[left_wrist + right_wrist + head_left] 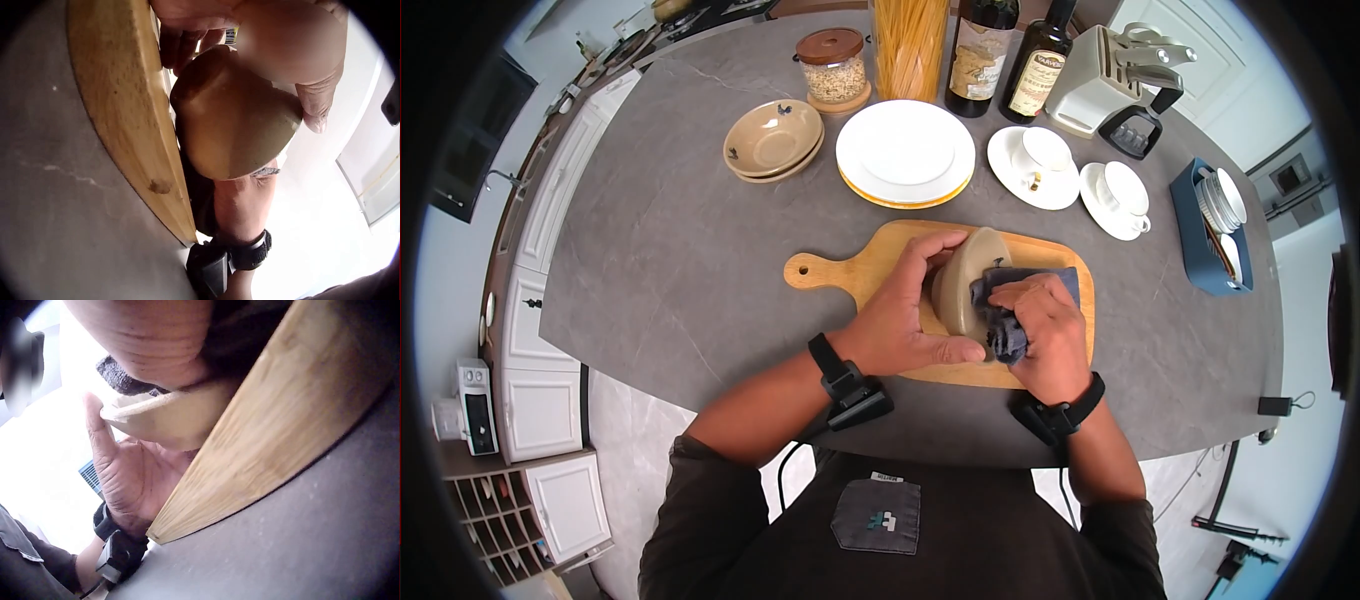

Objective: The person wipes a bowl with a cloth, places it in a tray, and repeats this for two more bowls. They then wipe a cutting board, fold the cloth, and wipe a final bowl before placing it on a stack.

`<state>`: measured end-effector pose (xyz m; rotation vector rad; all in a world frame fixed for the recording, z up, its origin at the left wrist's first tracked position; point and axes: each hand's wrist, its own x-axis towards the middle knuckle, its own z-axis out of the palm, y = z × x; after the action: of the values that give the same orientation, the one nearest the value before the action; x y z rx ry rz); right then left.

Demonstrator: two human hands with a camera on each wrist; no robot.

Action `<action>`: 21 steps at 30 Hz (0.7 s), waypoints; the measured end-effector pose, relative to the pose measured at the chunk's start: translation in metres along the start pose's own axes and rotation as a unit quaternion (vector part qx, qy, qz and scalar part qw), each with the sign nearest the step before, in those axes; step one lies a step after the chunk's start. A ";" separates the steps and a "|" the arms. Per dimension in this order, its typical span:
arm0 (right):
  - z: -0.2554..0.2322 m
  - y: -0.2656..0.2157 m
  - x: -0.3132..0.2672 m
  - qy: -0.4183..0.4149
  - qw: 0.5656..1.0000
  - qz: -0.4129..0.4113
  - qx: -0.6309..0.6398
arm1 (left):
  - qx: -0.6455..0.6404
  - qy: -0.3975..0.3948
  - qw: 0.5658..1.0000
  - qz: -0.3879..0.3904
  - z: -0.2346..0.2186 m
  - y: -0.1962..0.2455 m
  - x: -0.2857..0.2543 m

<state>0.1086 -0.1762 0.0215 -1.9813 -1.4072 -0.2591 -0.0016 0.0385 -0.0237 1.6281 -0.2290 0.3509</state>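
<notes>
A beige bowl [958, 292] stands tipped on its side above a wooden cutting board [872, 262], its opening turned to the right. My left hand [892, 318] grips it from the left, with the thumb at the near rim and the fingers round the far side. In the left wrist view the bowl's rounded underside [231, 128] faces the camera. My right hand [1048, 325] bunches a dark grey cloth [1008, 340] and holds it at the bowl's inside. Part of the cloth hangs out past the fingers over the board. The right wrist view shows the bowl's rim [134, 409] beside the left thumb.
Beyond the board are stacked beige bowls [772, 140], white plates [905, 150] and two white cups [1042, 150] on saucers. A jar [835, 75], pasta container [908, 50], bottles [978, 60] and knife block [1085, 85] line the back. A blue bin [1200, 250] with dishes stands right.
</notes>
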 end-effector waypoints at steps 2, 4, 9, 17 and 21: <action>-0.002 -0.001 0.000 -0.014 1.000 -0.005 0.008 | -0.001 -0.003 1.000 -0.006 0.000 0.003 -0.001; -0.004 -0.005 0.000 -0.034 0.999 -0.002 0.010 | -0.001 -0.006 1.000 -0.011 0.000 0.004 0.000; -0.013 -0.010 -0.002 -0.082 0.990 0.057 0.097 | 0.004 -0.011 1.000 -0.002 0.000 0.005 -0.001; -0.003 -0.001 0.000 0.006 0.999 0.012 0.039 | 0.031 -0.037 0.999 0.003 -0.004 0.003 0.001; -0.008 -0.009 0.000 -0.039 0.996 0.027 0.076 | 0.030 -0.043 0.999 0.012 -0.005 0.003 0.004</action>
<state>0.1019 -0.1802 0.0315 -1.9192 -1.3766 -0.0475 0.0006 0.0432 -0.0195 1.7027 -0.3047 0.3091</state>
